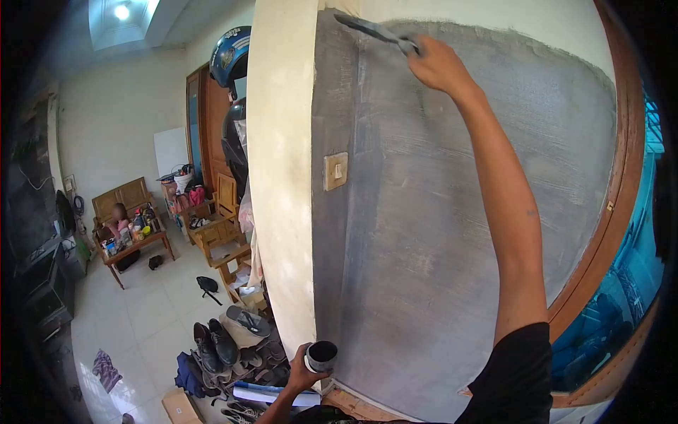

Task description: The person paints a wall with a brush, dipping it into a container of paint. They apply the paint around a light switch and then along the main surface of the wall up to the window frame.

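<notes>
My right hand (438,65) is raised high and closed round the handle of a paintbrush (374,31). The brush's dark tip is at the top of the grey-coated wall (452,177), by the inner corner next to the cream pillar (282,141). Low down near the pillar's base, my left hand (300,371) grips a small cup (321,358) with dark grey paint inside. A light switch (337,171) is set in the grey strip beside the corner.
Shoes (215,343) and a cardboard box (181,408) lie on the floor at lower left. Helmets (231,56) hang behind the pillar. A wooden window frame (600,226) borders the wall. Farther off, a person (120,220) sits by a cluttered low table (138,245).
</notes>
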A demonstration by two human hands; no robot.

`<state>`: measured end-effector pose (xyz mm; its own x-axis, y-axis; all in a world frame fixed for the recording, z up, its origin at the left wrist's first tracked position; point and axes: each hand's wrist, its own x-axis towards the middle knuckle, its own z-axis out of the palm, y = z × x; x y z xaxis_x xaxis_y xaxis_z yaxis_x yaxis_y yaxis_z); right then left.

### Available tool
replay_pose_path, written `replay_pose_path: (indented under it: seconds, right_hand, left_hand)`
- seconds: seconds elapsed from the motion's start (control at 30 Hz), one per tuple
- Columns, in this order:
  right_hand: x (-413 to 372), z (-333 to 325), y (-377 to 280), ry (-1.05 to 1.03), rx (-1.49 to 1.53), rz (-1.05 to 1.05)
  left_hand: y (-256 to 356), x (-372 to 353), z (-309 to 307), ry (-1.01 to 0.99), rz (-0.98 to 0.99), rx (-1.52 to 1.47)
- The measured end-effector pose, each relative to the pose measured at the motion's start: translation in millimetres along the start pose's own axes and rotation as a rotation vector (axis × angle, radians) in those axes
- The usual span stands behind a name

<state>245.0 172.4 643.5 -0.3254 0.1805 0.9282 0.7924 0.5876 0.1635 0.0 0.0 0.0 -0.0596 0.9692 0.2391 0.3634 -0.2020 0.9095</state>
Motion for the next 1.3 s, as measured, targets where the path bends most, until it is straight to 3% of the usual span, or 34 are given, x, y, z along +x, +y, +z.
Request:
replay_pose_path:
  seconds: [0.07,0.27,0.37,0.57,0.7,0.87,1.3]
  right_hand:
    - [14,0,-15,0.042,-0.171,0.089]
    - [19,15,-51,0.053,-0.082,0.065]
    - [18,30,-42,0.135,-0.077,0.033]
    - [12,20,-42,0.048,-0.104,0.074]
    - [1,-1,-47,0.116,-0.056,0.01]
    - [12,4,-49,0.219,-0.024,0.074]
    - [2,14,-58,0.211,0.057,0.151]
  left_hand:
    - [-13,-1,2,0.047,0.079,-0.066]
    - [-20,-12,-22,0.116,0.085,-0.038]
    - [-12,-13,-29,0.114,0.076,-0.021]
    - [-5,-14,-34,0.114,0.044,-0.049]
    - [-8,-13,-36,0.096,0.049,-0.059]
    - [-7,-14,-40,0.115,0.048,-0.048]
    - [-12,-15,-43,0.116,0.036,-0.092]
